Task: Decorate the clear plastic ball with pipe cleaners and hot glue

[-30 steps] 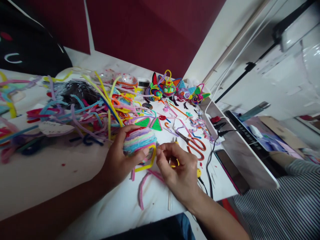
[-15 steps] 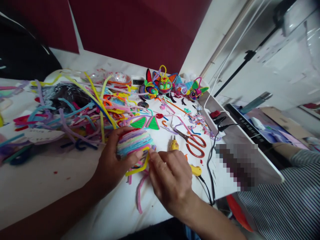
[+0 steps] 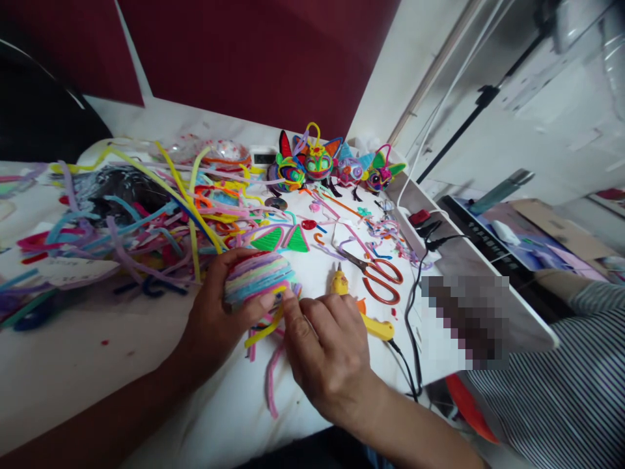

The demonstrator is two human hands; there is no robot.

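Note:
A ball wrapped in striped pastel pipe cleaners [image 3: 258, 277] is held in my left hand [image 3: 219, 309], its fingers round the far side and the thumb on the near side. My right hand [image 3: 329, 352] is closed at the ball's right edge, its fingertips pinching a yellow pipe cleaner [image 3: 263, 335] that lies against the ball. Pink strands [image 3: 273, 384] hang below onto the table. Just beyond the ball are two green triangular pieces [image 3: 295, 240] with pink edges. A yellow glue gun [image 3: 378, 327] lies partly hidden behind my right hand.
Orange-handled scissors [image 3: 383, 280] lie right of the glue gun, near a black cable [image 3: 411, 339]. Loose pipe cleaners [image 3: 131, 228] pile up at the left. Several colourful eared ornaments [image 3: 317, 164] stand at the back. A person in a striped shirt [image 3: 571, 384] is at the right.
My right fingertips have shifted slightly left and up against the ball. The yellow pipe cleaner, earlier bent upward at its right end, now lies closer to the ball. The view has shifted a little.

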